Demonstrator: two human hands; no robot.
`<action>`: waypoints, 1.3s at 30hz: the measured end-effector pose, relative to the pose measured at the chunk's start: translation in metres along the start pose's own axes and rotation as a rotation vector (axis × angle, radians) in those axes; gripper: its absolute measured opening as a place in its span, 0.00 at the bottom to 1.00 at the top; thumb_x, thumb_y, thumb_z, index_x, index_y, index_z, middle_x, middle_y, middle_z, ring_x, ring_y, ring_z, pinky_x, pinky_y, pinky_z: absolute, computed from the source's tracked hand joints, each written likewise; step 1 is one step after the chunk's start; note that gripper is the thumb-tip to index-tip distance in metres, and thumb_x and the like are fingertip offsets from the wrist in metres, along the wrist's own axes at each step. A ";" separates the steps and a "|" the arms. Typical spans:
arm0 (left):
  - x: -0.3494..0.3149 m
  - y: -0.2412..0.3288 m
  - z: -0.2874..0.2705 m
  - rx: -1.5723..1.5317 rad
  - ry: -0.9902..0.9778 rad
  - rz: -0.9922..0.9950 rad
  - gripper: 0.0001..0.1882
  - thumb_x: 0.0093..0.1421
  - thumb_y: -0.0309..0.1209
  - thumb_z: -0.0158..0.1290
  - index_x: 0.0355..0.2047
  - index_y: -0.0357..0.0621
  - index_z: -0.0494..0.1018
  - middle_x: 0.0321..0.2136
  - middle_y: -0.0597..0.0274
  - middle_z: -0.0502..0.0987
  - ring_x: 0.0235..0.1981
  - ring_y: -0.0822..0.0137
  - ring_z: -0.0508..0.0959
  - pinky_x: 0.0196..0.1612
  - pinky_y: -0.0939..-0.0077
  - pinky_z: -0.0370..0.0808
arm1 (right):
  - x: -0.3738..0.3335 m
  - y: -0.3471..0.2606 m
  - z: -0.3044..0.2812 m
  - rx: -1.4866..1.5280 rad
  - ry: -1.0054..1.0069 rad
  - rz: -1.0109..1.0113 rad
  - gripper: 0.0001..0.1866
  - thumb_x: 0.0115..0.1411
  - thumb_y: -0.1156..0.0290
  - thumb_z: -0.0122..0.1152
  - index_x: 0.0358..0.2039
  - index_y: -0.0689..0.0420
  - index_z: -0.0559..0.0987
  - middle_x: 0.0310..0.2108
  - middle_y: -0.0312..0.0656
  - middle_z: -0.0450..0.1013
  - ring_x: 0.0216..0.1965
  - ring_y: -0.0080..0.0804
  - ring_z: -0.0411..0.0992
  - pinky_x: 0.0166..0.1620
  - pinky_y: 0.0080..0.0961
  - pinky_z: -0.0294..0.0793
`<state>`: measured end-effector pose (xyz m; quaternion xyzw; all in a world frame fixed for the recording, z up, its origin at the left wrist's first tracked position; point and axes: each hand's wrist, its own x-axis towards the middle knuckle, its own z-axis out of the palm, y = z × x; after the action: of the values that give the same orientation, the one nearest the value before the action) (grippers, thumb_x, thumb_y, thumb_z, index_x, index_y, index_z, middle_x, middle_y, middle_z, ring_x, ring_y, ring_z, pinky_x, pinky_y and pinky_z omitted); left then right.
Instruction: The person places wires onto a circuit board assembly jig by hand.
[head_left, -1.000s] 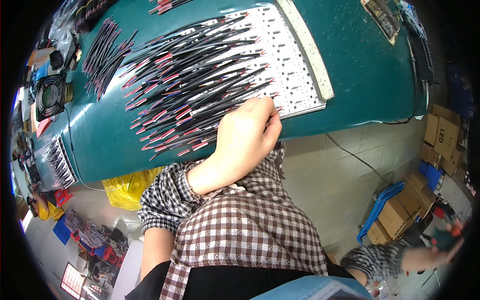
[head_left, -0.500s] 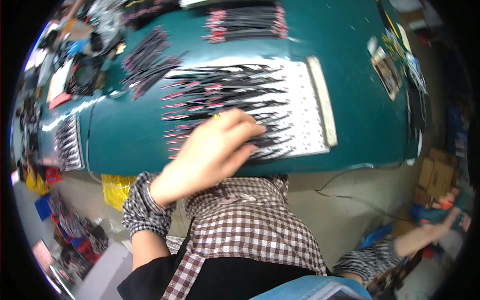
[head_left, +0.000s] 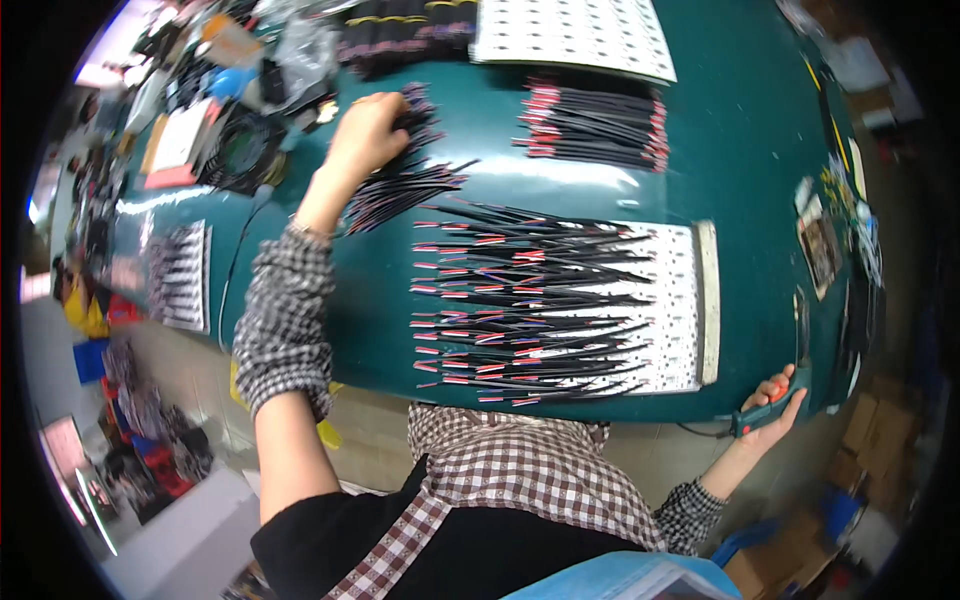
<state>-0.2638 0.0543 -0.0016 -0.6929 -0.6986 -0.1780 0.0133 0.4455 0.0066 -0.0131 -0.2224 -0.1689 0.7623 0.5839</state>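
My left hand (head_left: 366, 132) reaches to the far left, its fingers curled in on a loose pile of thin black cables (head_left: 420, 122). More black cables (head_left: 405, 198) lie just nearer to me. At the table's right front edge, my right hand (head_left: 768, 408) is closed round a green soldering gun (head_left: 800, 382) with a red trigger and a thin metal tip pointing away. Between the hands, rows of black cables with red and white stripped ends (head_left: 520, 300) lie across a white board (head_left: 675, 300).
A pale bar (head_left: 707, 300) runs along the board's right edge. Behind stand a cable bundle (head_left: 595, 125) and another white sheet (head_left: 575, 40). At left are a black coil (head_left: 240, 150) and a smaller cable board (head_left: 185, 275). A small tray (head_left: 820, 250) lies at right.
My left hand has left the cables on the board and moved to the pile at the far left. My right hand has risen to the table edge with the soldering gun. The view has shifted.
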 end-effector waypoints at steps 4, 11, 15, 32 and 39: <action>-0.007 0.007 -0.002 0.023 0.030 0.109 0.15 0.49 0.23 0.56 0.39 0.37 0.72 0.34 0.45 0.76 0.40 0.43 0.76 0.43 0.53 0.74 | -0.008 0.011 -0.008 0.052 0.019 -0.043 0.27 0.72 0.52 0.49 0.61 0.59 0.67 0.44 0.39 0.72 0.41 0.32 0.74 0.38 0.31 0.81; -0.025 0.043 -0.029 0.309 0.142 -0.002 0.15 0.54 0.20 0.52 0.43 0.41 0.72 0.35 0.49 0.74 0.34 0.46 0.78 0.36 0.56 0.76 | -0.012 0.026 0.012 -0.040 0.103 -0.148 0.26 0.72 0.53 0.48 0.60 0.60 0.66 0.41 0.38 0.71 0.35 0.28 0.71 0.32 0.25 0.76; -0.034 0.043 -0.044 0.382 0.126 0.004 0.25 0.49 0.18 0.53 0.50 0.44 0.74 0.40 0.53 0.81 0.40 0.51 0.82 0.41 0.61 0.80 | -0.018 0.039 0.043 -0.295 0.478 -0.324 0.25 0.70 0.56 0.53 0.59 0.62 0.68 0.32 0.29 0.63 0.25 0.16 0.58 0.21 0.14 0.58; 0.016 0.177 0.010 -1.109 0.425 0.230 0.07 0.71 0.24 0.45 0.48 0.38 0.67 0.36 0.61 0.76 0.32 0.76 0.71 0.38 0.81 0.71 | -0.019 0.024 0.021 -0.004 -0.036 -0.117 0.26 0.72 0.54 0.50 0.60 0.61 0.64 0.37 0.37 0.65 0.32 0.26 0.63 0.32 0.25 0.72; 0.027 0.200 -0.018 -0.835 0.202 0.038 0.07 0.71 0.26 0.49 0.43 0.34 0.71 0.29 0.66 0.74 0.28 0.78 0.68 0.34 0.83 0.67 | -0.033 0.033 0.041 -0.048 0.009 -0.190 0.27 0.72 0.55 0.50 0.61 0.63 0.62 0.40 0.42 0.68 0.36 0.33 0.71 0.34 0.30 0.81</action>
<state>-0.0745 0.0713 0.0682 -0.6307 -0.5487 -0.5122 -0.1968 0.4044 -0.0341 0.0091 -0.2224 -0.2048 0.6983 0.6489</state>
